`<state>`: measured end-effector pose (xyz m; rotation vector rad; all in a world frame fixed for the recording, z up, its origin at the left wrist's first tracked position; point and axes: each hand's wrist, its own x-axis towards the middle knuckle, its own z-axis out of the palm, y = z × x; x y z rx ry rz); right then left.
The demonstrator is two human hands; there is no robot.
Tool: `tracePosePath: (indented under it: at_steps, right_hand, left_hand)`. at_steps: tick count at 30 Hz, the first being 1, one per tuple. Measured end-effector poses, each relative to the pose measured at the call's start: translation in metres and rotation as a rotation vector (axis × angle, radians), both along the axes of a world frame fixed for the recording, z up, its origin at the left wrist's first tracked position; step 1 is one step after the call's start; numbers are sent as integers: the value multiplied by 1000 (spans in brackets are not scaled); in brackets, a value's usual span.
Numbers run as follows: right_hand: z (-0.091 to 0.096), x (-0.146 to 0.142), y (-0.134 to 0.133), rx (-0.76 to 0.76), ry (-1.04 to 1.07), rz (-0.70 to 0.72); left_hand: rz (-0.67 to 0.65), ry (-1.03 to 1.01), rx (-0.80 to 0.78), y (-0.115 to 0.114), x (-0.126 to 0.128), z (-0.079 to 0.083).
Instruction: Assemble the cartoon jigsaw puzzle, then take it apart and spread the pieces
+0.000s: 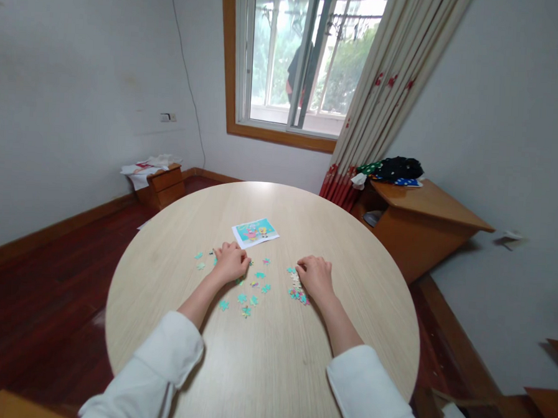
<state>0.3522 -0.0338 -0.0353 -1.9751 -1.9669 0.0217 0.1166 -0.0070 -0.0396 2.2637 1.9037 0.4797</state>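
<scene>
Small puzzle pieces [242,298], mostly turquoise with bits of pink and yellow, lie scattered on a round wooden table [270,371]. Among them my left hand [230,262] rests low, fingers bent and closed, some pieces partly under it. What its fingertips hold is hidden. At the left edge of my right hand [315,276], thumb and fingers pinch at a whitish puzzle piece [295,277]. Just below those fingers is a small heap of puzzle pieces [299,295]. Beyond my left hand lies a printed picture card [256,231] with cartoon figures on turquoise.
A wooden desk [441,205] with a pile of dark, dotted cloth [397,170] stands at the right. A small cabinet [165,187] with papers is at the back left. Behind the table are a window [310,61] and a long curtain [383,96].
</scene>
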Motion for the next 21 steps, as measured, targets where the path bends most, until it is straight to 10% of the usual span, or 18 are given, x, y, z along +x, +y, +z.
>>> tracePosePath:
  at_steps: [21]
  right_hand:
    - [-10, -2, 7, 9, 231, 59]
  left_hand:
    - [18, 81, 7, -2, -5, 10]
